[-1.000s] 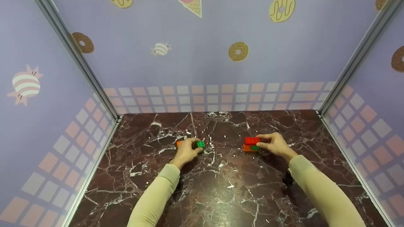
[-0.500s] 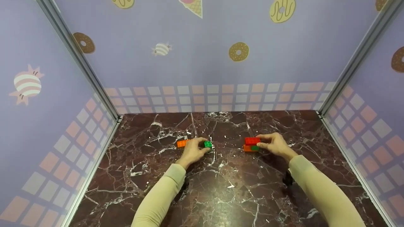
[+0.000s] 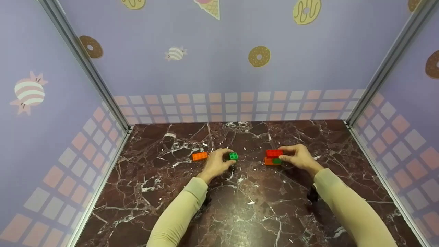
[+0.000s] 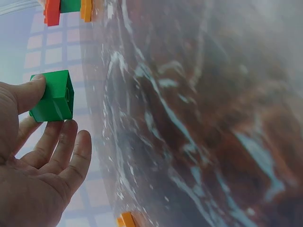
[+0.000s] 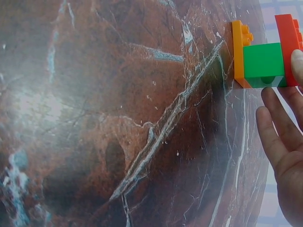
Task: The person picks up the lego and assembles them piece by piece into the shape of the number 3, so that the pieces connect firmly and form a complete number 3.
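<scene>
My left hand [image 3: 216, 164] pinches a small square green toy brick [image 3: 233, 156] between thumb and fingers, above the table. The left wrist view shows this green brick [image 4: 52, 97] with its hollow underside facing the tabletop. To the right, my right hand [image 3: 298, 157] grips a red brick [image 3: 274, 153] at its right end. That red brick tops a stack: a green brick [image 5: 262, 60] sits under it, and a flat orange brick [image 5: 238, 54] forms the bottom on the table. Left of my left hand lies another orange brick [image 3: 199, 156], studs up.
The table [image 3: 247, 212] is dark red marble pattern with white veins. A patterned purple back wall [image 3: 219, 75] and side walls with metal corner rails [image 3: 387, 61] enclose it.
My left hand has moved right with the green brick, toward the stack, uncovering the loose orange brick behind it. The right hand and the stack have stayed in place.
</scene>
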A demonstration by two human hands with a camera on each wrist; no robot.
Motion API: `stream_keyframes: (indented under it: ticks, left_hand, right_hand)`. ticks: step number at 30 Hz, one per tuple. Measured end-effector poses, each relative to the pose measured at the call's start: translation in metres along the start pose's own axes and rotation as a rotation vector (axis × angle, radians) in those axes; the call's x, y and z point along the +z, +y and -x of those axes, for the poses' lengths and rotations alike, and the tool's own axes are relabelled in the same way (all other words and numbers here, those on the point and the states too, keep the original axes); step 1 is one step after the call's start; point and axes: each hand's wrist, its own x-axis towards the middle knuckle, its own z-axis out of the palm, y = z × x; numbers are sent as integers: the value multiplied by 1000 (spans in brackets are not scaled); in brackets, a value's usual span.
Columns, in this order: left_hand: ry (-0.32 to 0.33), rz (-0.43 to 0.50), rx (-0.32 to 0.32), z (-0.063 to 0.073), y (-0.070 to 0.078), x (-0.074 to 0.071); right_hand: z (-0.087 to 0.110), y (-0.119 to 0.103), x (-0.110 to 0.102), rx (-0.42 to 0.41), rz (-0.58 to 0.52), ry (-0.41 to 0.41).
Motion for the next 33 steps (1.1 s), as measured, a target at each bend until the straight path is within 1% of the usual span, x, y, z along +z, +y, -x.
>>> stream_keyframes:
  ticks: [3,6,8,10,16,21,24,31,33]
  left_hand:
    - [-4,7,25,-3,6,3]
    - [-8,-5,48,-6,13,5]
    - [-15,-18,57,-8,18,7]
    - [-28,-23,65,-10,24,8]
    - [-55,-1,98,-18,39,13]
    - [-67,-6,124,-23,49,18]
    - [-66,-12,139,-26,53,21]
    - [-76,17,146,-32,68,21]
    - [-75,22,152,-34,72,22]
  right_hand:
    - [0,0,0,-8,7,2]
    - [0,0,0,-6,5,2]
    - [0,1,0,-15,8,-3]
    - [0,1,0,-7,-2,-3]
    - [-1,1,-1,1,-12,-6]
    - [-1,-1,-2,0,-19,-20]
    - [-1,-2,-3,-10,-25,-31]
    - [-3,-6,-2,-67,22,-38]
    - [-2,-7,-2,-63,14,-36]
